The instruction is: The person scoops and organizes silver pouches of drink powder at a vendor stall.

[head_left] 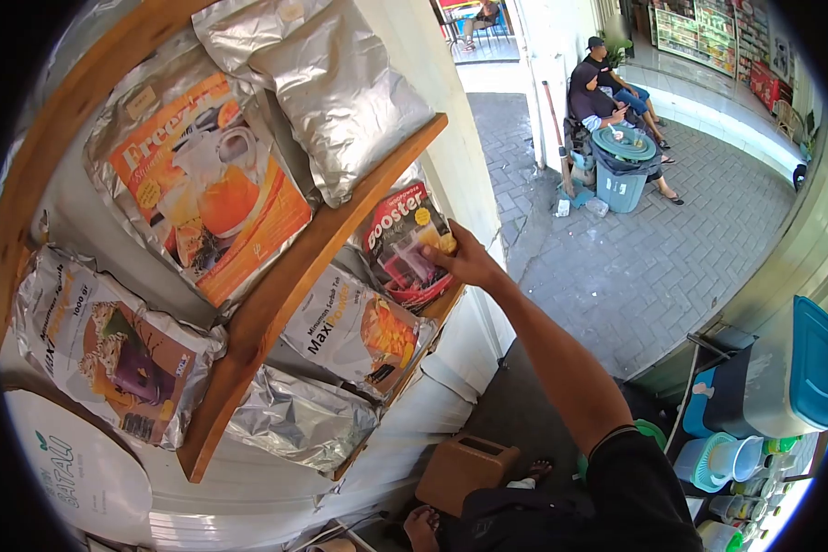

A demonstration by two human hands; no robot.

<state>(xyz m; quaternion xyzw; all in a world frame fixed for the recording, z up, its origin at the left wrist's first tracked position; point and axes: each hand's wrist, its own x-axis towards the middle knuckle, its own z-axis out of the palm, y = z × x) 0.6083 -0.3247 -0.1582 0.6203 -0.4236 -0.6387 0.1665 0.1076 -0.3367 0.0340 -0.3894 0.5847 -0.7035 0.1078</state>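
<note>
My right hand (pixel 469 260) reaches to the wooden shelf and grips the right edge of a dark red drink powder pouch (pixel 403 248) marked "Booster". The thumb presses on its front, and the other fingers are partly hidden at the edge. The pouch stands tilted on the lower shelf. Beside it leans a white and silver "Maxi" powder pouch (pixel 354 327). Below that lies a plain silver pouch (pixel 299 419). On the upper shelf are an orange "Freez" pouch (pixel 216 189) and another plain silver pouch (pixel 340 92). My left hand is out of view.
A wooden shelf board (pixel 313 267) runs diagonally past the pouches. Another Maxi pouch (pixel 110 345) sits at left. A brown stool (pixel 465 471) stands on the floor. Plastic containers (pixel 754 386) fill the right side. Outside, two people sit by a blue bin (pixel 622 179).
</note>
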